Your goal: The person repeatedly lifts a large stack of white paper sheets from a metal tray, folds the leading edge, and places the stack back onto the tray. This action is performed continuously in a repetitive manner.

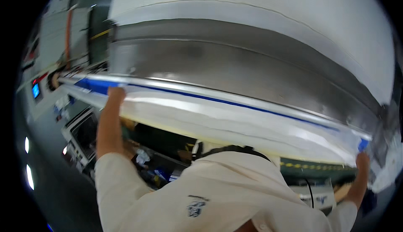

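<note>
A long white sheet (218, 116), thin and wrinkled, stretches between my two hands in front of a machine. My left hand (117, 92) is closed on its left corner, beside a blue strip (180, 92) that runs along a silver metal bar (210, 90). Far to the right, my right hand (362, 159) is closed at the sheet's other end, just under a small blue patch. Both arms are spread wide. The sheet's near edge hangs close to my body, and my fingertips are partly hidden.
Behind the bar rises a wide grey metal panel (235, 70), with a broad white sheet of material (252, 7) above it. At the left stand a control box with a lit blue screen (36, 90) and a white-framed box (84, 131). Clutter lies below the sheet.
</note>
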Available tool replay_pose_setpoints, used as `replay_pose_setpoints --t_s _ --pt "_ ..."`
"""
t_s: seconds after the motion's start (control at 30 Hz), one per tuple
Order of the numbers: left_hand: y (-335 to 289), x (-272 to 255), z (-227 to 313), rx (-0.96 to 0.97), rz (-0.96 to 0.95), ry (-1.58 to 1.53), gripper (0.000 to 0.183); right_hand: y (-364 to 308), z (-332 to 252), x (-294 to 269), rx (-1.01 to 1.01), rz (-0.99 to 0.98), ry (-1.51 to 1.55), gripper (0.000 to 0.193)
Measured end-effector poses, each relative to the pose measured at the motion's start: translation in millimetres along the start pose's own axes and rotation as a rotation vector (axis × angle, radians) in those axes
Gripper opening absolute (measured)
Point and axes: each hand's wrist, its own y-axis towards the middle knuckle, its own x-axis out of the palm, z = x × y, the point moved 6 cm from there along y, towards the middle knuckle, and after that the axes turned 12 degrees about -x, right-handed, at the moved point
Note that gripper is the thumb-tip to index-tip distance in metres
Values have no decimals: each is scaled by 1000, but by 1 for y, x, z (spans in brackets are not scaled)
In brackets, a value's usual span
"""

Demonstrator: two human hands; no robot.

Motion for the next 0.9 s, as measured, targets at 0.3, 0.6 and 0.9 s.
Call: replay_pose_setpoints --t_s 0.3,0.6,0.9 --pt "-27 -40 -65 -478 406 -777 29 17 -27 -8 -86 -327 52 21" --pt "-116 -168 49 -166 607 -929 29 13 -101 -156 -248 -227 761 53" --pt "-118 -140 41 -197 578 -1145 27 30 -96 -161 -108 109 746 28"
